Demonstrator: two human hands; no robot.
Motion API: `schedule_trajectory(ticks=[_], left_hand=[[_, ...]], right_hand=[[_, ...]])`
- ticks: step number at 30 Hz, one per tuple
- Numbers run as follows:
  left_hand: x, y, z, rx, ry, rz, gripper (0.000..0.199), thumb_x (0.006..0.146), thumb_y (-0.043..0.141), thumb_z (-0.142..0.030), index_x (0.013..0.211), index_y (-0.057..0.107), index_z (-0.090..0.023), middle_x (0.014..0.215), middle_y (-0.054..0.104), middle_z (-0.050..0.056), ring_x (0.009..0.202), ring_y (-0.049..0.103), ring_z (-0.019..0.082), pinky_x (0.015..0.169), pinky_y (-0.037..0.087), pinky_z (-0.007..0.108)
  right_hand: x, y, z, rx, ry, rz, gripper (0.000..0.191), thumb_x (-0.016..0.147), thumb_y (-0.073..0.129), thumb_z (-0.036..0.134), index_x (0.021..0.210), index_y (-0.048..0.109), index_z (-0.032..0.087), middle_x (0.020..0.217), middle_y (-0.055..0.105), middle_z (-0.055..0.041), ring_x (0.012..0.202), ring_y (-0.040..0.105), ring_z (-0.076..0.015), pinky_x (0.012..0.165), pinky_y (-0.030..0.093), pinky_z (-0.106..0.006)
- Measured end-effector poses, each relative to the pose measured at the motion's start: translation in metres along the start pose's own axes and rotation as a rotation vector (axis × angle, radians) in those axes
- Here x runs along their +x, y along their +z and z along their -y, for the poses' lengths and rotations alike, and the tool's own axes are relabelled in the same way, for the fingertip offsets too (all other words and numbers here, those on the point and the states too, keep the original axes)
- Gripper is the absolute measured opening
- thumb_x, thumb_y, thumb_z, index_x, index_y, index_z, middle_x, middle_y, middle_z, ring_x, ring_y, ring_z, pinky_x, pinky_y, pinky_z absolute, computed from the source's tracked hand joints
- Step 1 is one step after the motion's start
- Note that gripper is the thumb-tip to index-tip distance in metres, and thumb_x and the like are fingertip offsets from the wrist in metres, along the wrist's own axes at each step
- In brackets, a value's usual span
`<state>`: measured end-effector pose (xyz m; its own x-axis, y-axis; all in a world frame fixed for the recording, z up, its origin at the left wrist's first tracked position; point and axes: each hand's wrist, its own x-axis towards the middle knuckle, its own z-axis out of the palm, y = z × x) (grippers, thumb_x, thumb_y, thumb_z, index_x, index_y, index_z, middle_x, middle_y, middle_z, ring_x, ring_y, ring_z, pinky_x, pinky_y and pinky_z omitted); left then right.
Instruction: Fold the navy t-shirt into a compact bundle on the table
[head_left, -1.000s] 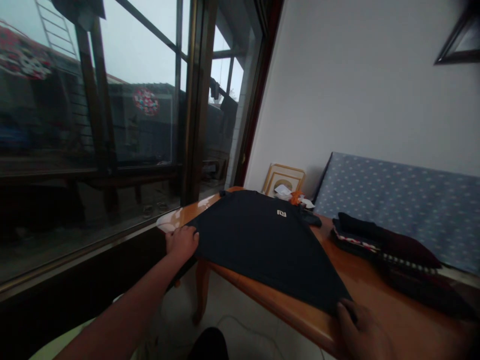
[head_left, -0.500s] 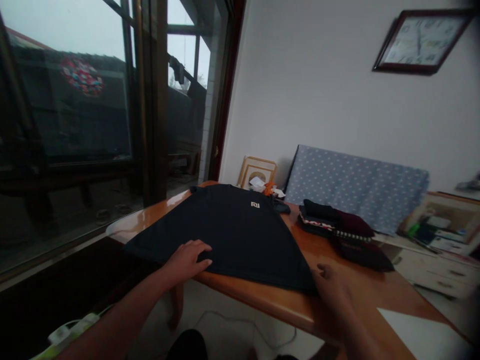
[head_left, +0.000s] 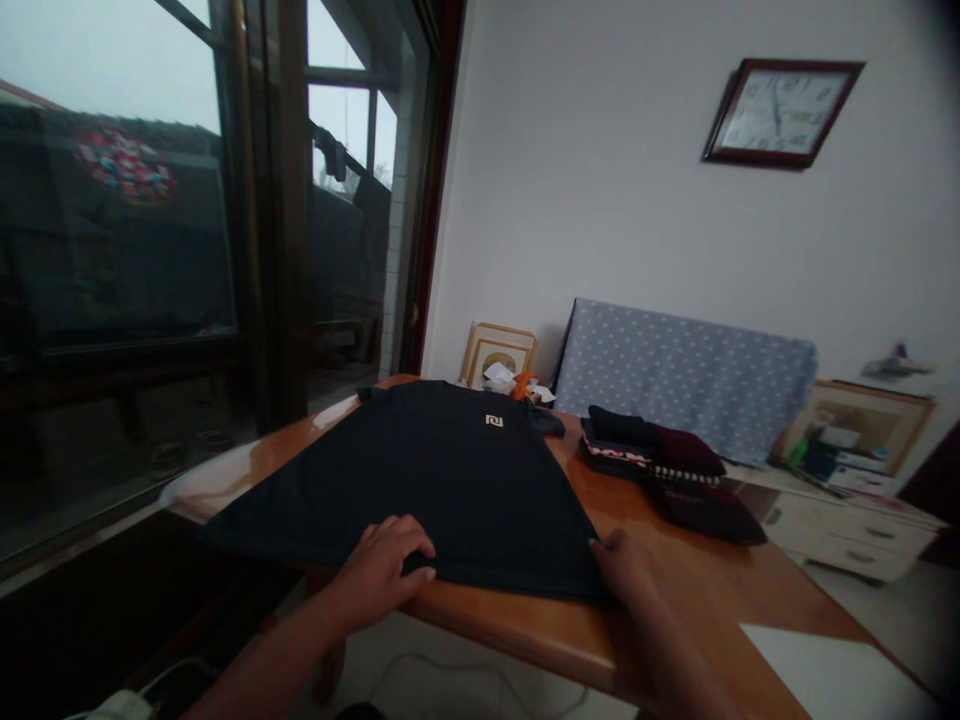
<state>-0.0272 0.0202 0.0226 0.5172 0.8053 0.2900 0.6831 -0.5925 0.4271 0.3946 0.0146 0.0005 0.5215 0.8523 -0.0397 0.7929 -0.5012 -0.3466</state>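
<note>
Dark shirt (head_left: 450, 480) stretches lengthwise beyond the hands, one hem corner seemingly pinched in the right hand (head_left: 628, 568); the left hand (head_left: 381, 567), thumb parted, touches mid-hem.

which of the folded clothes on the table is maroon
The upper right one, resting just above the black-and-white striped edge. Its wine-red colour sets it apart; the upper left one looks black.

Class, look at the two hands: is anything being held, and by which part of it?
A dark shirt: the right hand holds one bottom corner; the left hand is at the hem, its grip unclear.
</note>
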Motion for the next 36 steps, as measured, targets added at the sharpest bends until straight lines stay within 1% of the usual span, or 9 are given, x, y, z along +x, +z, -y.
schedule_trajectory(ticks=[3, 8, 12, 18, 22, 25, 28, 32, 36], left_hand=[[0.001, 0.000, 0.000, -0.012, -0.011, -0.015, 0.012, 0.089, 0.057, -0.034, 0.095, 0.065, -0.028, 0.103, 0.063, 0.000, 0.099, 0.054, 0.021, 0.083, 0.034, 0.034], [0.004, 0.000, -0.003, -0.011, -0.020, -0.038, 0.012, 0.091, 0.053, -0.031, 0.089, 0.063, -0.024, 0.097, 0.062, 0.001, 0.096, 0.054, 0.020, 0.082, 0.034, 0.033], [-0.003, -0.013, -0.007, -0.066, 0.014, -0.026, 0.015, 0.092, 0.049, -0.031, 0.088, 0.060, -0.022, 0.093, 0.062, 0.002, 0.091, 0.055, 0.019, 0.080, 0.037, 0.032], [-0.037, -0.046, -0.029, -0.144, 0.001, 0.108, 0.015, 0.090, 0.051, -0.033, 0.087, 0.060, -0.021, 0.091, 0.062, 0.002, 0.087, 0.056, 0.018, 0.078, 0.039, 0.030], [-0.067, -0.055, -0.044, -0.180, -0.014, 0.247, 0.015, 0.088, 0.051, -0.032, 0.088, 0.061, -0.021, 0.091, 0.062, 0.001, 0.083, 0.057, 0.017, 0.073, 0.041, 0.027], [-0.088, -0.052, -0.048, -0.170, -0.047, 0.338, 0.013, 0.085, 0.054, -0.030, 0.087, 0.064, -0.022, 0.091, 0.064, 0.000, 0.085, 0.057, 0.017, 0.072, 0.041, 0.026], [-0.104, -0.043, -0.049, -0.156, -0.093, 0.441, 0.013, 0.080, 0.056, -0.028, 0.086, 0.066, -0.022, 0.089, 0.065, 0.001, 0.083, 0.059, 0.018, 0.070, 0.041, 0.027], [-0.122, -0.021, -0.053, -0.160, -0.105, 0.548, 0.013, 0.074, 0.060, -0.026, 0.083, 0.068, -0.022, 0.085, 0.067, 0.000, 0.077, 0.059, 0.017, 0.062, 0.039, 0.026], [-0.136, 0.004, -0.064, -0.132, -0.165, 0.688, 0.009, 0.067, 0.060, -0.024, 0.073, 0.067, -0.022, 0.067, 0.061, -0.003, 0.064, 0.056, 0.016, 0.052, 0.033, 0.025]], right_hand=[[-0.002, 0.001, 0.000, -0.012, 0.005, 0.004, 0.033, 0.092, 0.044, 0.049, 0.089, 0.063, 0.022, 0.096, 0.072, -0.0123, 0.095, 0.069, -0.0284, 0.075, 0.048, -0.036], [-0.016, -0.006, 0.005, 0.002, 0.014, -0.031, 0.031, 0.093, 0.043, 0.046, 0.089, 0.061, 0.022, 0.097, 0.072, -0.0119, 0.098, 0.069, -0.0272, 0.076, 0.048, -0.035], [-0.035, -0.014, 0.001, 0.033, -0.015, -0.075, 0.030, 0.093, 0.044, 0.044, 0.087, 0.062, 0.021, 0.094, 0.073, -0.0123, 0.094, 0.069, -0.0262, 0.074, 0.046, -0.032], [-0.084, -0.020, -0.019, 0.103, -0.075, -0.092, 0.029, 0.091, 0.046, 0.045, 0.082, 0.061, 0.022, 0.080, 0.072, -0.0076, 0.080, 0.069, -0.0245, 0.064, 0.041, -0.030], [-0.124, -0.016, -0.041, 0.155, -0.122, -0.103, 0.026, 0.088, 0.049, 0.045, 0.075, 0.057, 0.024, 0.073, 0.070, -0.0046, 0.073, 0.067, -0.0226, 0.063, 0.040, -0.029], [-0.154, -0.011, -0.060, 0.213, -0.176, -0.068, 0.025, 0.088, 0.048, 0.044, 0.072, 0.053, 0.025, 0.071, 0.069, -0.0028, 0.071, 0.066, -0.0215, 0.064, 0.041, -0.029], [-0.183, -0.006, -0.078, 0.248, -0.222, -0.021, 0.025, 0.086, 0.049, 0.044, 0.071, 0.052, 0.025, 0.071, 0.068, -0.0019, 0.072, 0.065, -0.0212, 0.063, 0.040, -0.028], [-0.217, -0.004, -0.098, 0.267, -0.240, 0.063, 0.026, 0.083, 0.050, 0.045, 0.068, 0.051, 0.024, 0.067, 0.067, -0.0012, 0.070, 0.063, -0.0203, 0.062, 0.040, -0.027], [-0.237, -0.003, -0.116, 0.300, -0.228, 0.116, 0.030, 0.078, 0.057, 0.049, 0.063, 0.050, 0.024, 0.063, 0.065, -0.0017, 0.066, 0.061, -0.0206, 0.060, 0.041, -0.027]])
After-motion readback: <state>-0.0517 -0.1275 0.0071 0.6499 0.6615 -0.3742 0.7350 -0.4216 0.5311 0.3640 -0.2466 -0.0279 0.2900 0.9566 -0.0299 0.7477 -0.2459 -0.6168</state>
